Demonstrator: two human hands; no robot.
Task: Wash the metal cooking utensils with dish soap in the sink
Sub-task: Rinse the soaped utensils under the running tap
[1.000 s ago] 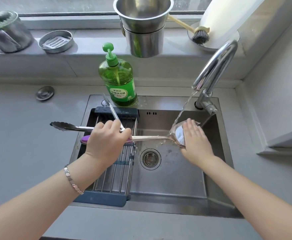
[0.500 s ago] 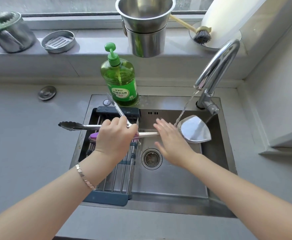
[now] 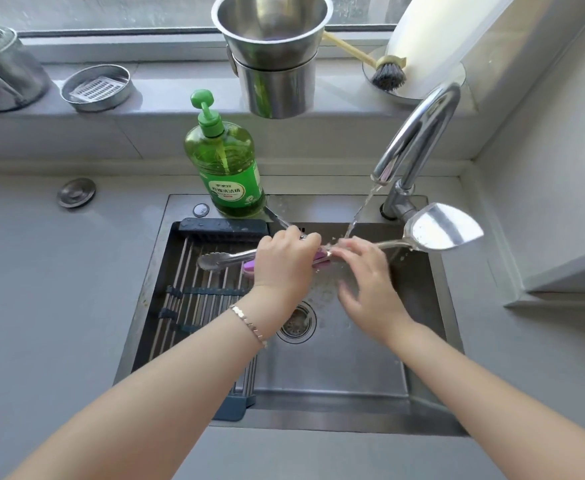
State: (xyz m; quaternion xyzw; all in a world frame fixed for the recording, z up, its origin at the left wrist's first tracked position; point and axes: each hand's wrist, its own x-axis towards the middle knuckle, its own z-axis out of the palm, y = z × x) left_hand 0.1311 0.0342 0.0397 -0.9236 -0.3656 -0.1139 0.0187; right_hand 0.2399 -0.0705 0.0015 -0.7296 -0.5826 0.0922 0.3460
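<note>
Over the steel sink the left hand was clenched around 2 utensils at once: the purple handle of a metal spatula and a pair of metal tongs. 1 arm of the tongs pointed left over the drying rack that covered the sink's left part, and the other arm ran back toward the green dish soap bottle, which stood upright on the sink's rear ledge. The spatula's shaft reached right from the fist, and its broad blade hung above the sink's right rear corner, just in front of the faucet base. Water fell from the spout in a thin stream and struck near the shaft between the 2 hands. The right hand lay on the shaft beside the purple grip, fingers spread and curved over it; motion blur kept me from telling whether it gripped or merely rubbed. On the windowsill stood 2 stacked steel pots, a dish brush and a small round steel dish.
</note>
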